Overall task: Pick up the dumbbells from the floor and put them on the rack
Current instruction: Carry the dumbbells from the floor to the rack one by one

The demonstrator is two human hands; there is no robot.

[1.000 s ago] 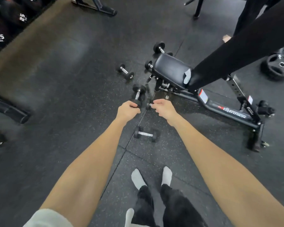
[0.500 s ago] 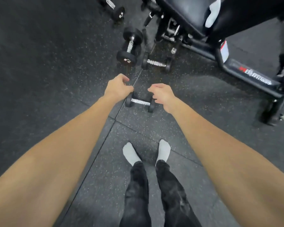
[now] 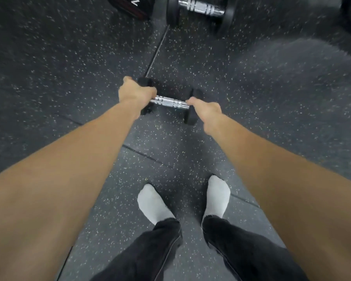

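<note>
A small dumbbell (image 3: 170, 102) with a chrome handle and black heads lies on the speckled rubber floor in front of me. My left hand (image 3: 136, 93) is curled over its left head, with fingers closed at the handle's left end. My right hand (image 3: 205, 109) rests on the right head, its fingertips touching the handle's right end; the grip is hidden behind the back of the hand. A larger dumbbell (image 3: 201, 8) lies at the top edge. The rack is out of view.
A black weight with red markings (image 3: 130, 7) lies at the top left, cut off by the frame. My feet in white socks (image 3: 154, 201) stand just behind the small dumbbell. A floor-mat seam (image 3: 156, 49) runs away from me.
The view has dropped much closer to the floor. Both hands went from hovering beside the small dumbbell to resting on its two ends. The bench has left the view.
</note>
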